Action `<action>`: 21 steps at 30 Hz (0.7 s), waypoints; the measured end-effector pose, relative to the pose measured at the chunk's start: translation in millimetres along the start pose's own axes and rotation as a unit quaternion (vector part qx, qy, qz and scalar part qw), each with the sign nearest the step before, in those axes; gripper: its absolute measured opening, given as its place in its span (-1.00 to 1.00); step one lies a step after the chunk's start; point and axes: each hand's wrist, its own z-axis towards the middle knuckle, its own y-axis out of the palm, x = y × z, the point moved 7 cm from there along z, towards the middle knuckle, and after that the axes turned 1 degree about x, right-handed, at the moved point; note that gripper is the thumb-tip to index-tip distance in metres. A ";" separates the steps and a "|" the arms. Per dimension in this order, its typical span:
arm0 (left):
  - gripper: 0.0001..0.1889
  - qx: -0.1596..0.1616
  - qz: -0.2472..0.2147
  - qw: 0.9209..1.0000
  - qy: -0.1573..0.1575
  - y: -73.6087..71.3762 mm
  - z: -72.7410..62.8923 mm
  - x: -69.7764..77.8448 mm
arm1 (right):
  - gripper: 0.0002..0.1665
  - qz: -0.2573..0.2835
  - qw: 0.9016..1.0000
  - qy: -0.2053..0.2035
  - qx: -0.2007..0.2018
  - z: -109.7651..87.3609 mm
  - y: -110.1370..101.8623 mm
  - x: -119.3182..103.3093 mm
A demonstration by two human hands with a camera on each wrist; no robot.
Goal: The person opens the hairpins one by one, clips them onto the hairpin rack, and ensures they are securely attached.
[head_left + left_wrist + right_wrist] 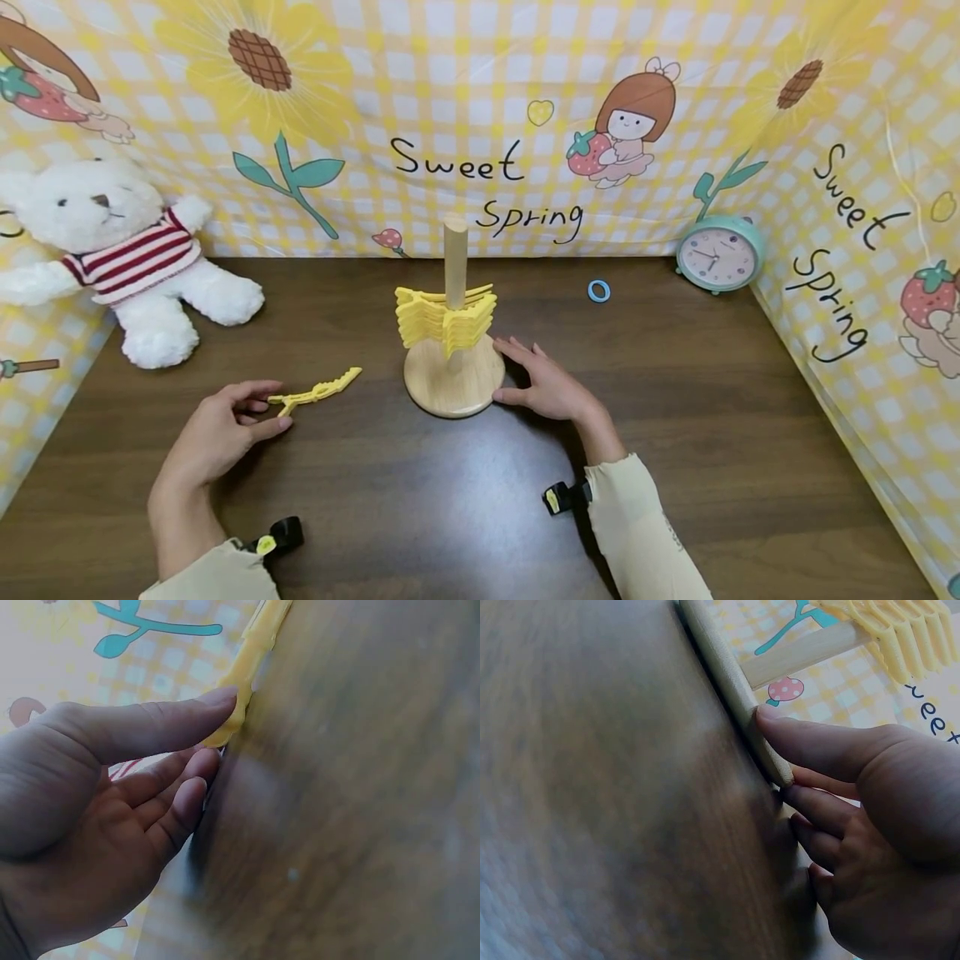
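My left hand (217, 433) holds a yellow plastic clip (318, 392) by its forked end, between thumb and fingers. The clip is long with a wavy edge, like a hair clip, and points toward the middle of the table. A round wooden base (453, 392) carries an upright wooden pole (455, 258). Several similar yellow clips (446, 317) are stacked around the pole, above the base. At the right rim of that base, my right hand (551, 387) holds on with thumb and fingertips. In the right wrist view, the thumb touches the rim (727, 690).
A white teddy bear (142, 200) in a striped shirt sits at the back left. A small blue ring (598, 291) lies right of the pole, and a green alarm clock (718, 256) stands at the back right. Patterned cloth (450, 83) lines the back and sides.
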 end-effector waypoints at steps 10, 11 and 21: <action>-0.46 0.047 -0.047 0.998 -0.004 -6.7 -0.6 7.3 | -0.05 0.002 1.000 -0.003 0.002 -0.1 2.6 2.3; -0.48 0.056 -0.056 0.997 0.005 -8.1 -0.6 9.6 | -0.05 0.002 1.000 -0.004 0.001 0.0 3.2 2.5; -0.60 0.179 -0.155 0.967 0.091 -26.8 9.8 40.8 | -0.05 0.011 1.000 0.005 -0.002 -0.7 -0.5 0.3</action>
